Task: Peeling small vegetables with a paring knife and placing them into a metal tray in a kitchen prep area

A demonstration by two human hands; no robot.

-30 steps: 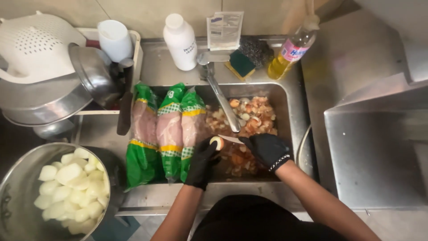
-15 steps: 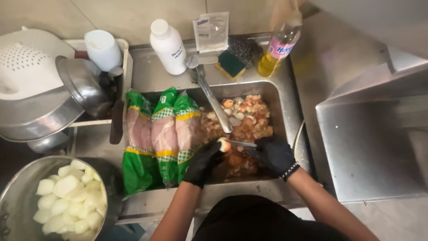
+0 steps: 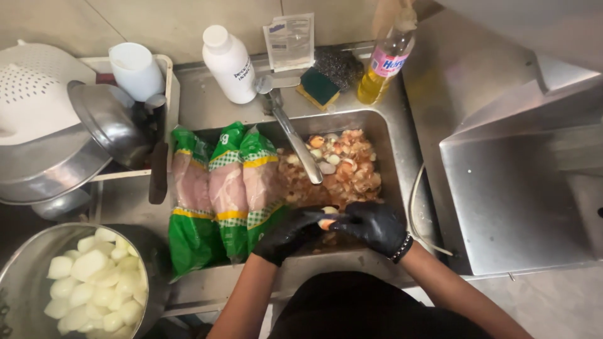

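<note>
— What are those gloved hands doing over the sink (image 3: 392,135)?

— The left hand (image 3: 286,233) is gripping a small onion (image 3: 327,216), fingers clamped around it, above the peelings (image 3: 339,164). The right hand (image 3: 374,224) is closing on a knife (image 3: 333,215), touching that onion.

— And beside them?

— Three green packs of raw chicken (image 3: 220,188) are leaning in the sink; a pot of peeled onions (image 3: 94,282) is sitting left.

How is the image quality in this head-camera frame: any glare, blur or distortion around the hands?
Head view: even overhead light; soft glare on the steel sink wall and the steel lid. Both black-gloved hands, left and right, are slightly soft, so the small pale onion between them lacks detail. Wide-angle bending shows at the edges.
</note>
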